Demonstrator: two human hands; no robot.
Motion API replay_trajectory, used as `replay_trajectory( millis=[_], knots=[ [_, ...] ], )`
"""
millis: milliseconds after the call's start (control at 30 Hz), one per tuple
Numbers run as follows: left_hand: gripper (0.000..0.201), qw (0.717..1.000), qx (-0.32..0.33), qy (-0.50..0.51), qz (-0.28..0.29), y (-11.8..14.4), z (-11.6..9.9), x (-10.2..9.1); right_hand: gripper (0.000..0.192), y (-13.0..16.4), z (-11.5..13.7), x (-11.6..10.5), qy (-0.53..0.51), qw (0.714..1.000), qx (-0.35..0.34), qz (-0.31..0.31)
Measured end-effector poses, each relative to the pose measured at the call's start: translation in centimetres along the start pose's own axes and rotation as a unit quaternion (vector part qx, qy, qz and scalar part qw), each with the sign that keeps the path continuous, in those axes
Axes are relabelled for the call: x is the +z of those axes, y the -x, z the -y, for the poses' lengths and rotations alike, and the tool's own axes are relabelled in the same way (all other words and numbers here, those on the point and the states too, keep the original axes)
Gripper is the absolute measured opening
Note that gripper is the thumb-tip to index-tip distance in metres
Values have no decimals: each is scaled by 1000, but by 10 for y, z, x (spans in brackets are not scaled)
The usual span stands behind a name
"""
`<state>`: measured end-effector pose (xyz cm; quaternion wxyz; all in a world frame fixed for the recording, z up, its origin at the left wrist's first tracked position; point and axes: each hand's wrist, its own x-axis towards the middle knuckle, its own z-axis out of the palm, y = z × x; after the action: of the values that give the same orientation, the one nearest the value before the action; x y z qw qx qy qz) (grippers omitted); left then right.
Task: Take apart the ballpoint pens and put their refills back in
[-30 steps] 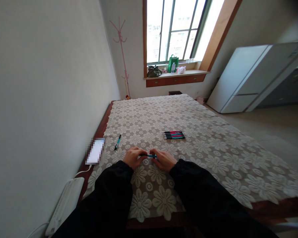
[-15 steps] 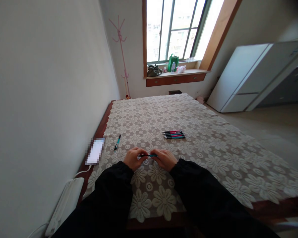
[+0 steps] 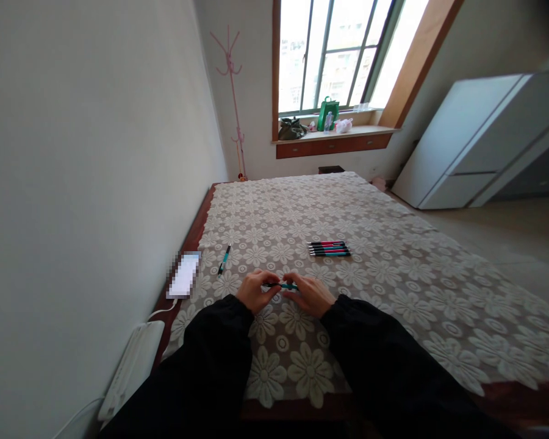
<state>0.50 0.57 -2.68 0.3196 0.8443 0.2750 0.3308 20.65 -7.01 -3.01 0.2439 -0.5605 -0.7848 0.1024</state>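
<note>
A: Main item?
B: Pen (image 3: 290, 286), black one end, teal the other. Between the two hands, roughly crosswise, near edge of the table. Touching the cloth or lifted, can't tell.
A: Grip?
B: Left hand (image 3: 256, 291) pinches the black end, thumb and fingers closed. Right hand (image 3: 312, 294) is at the teal end, thumb and index parted around it; whether other fingers press on it, can't tell.
A: Close by?
B: Second pen (image 3: 224, 259), black and teal, lying slanted beyond the left hand, apart from it. Row of pens (image 3: 328, 249), black with red and teal, side by side beyond the right hand. All on a floral lace tablecloth (image 3: 370, 317).
A: Further out?
B: Phone (image 3: 184, 275), pixelated, at the left edge, white cable (image 3: 162, 312) below it. Green bag (image 3: 328, 114) on the windowsill (image 3: 366, 130). White fridge (image 3: 466, 140) far right.
</note>
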Motion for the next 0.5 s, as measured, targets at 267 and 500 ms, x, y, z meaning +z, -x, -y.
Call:
replay_trajectory(
  millis=[267,500],
  knots=[
    [11,1000,1,3,13,-1,0,-1,23,1,-1,-1,13,1000,21,-3],
    [12,1000,0,22,6,-2,0,-1,28,1,-4,-1,37,999,26,-3]
  ],
)
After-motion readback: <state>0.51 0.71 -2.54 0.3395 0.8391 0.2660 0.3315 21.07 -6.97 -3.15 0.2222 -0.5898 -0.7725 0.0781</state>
